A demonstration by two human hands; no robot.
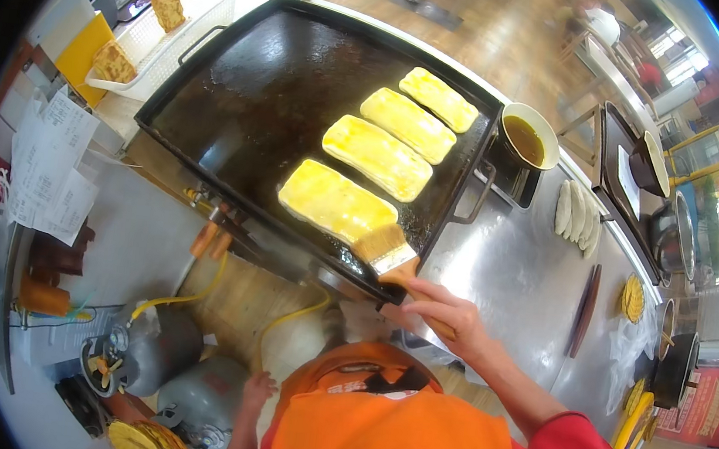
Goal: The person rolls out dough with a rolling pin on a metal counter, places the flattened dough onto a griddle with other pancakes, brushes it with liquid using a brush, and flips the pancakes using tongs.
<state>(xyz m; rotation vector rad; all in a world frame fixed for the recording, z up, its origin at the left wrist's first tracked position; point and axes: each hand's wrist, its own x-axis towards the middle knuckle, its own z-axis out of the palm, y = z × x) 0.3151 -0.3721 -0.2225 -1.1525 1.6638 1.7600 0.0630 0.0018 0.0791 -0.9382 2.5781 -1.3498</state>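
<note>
My right hand (452,316) grips the wooden handle of a flat bristle brush (383,248). The bristles touch the near right end of a rectangular flatbread (336,199), which is glossy and yellow on top. This bread lies nearest to me on a black flat griddle (242,94). Beyond it, more yellow-coated slabs form a row toward the far right corner, among them a second flatbread (376,157), a third flatbread (408,124) and a smaller flatbread (438,99). My left hand (260,388) hangs low by my orange apron (383,437), fingers slightly apart, holding nothing visible.
A bowl of brown liquid (523,140) stands right of the griddle. Pale dough strips (577,214) and a dark rolling pin (584,310) lie on the steel counter (506,266). Browned breads sit in a white basket (177,51). Gas cylinders (153,344) stand below, with yellow hoses.
</note>
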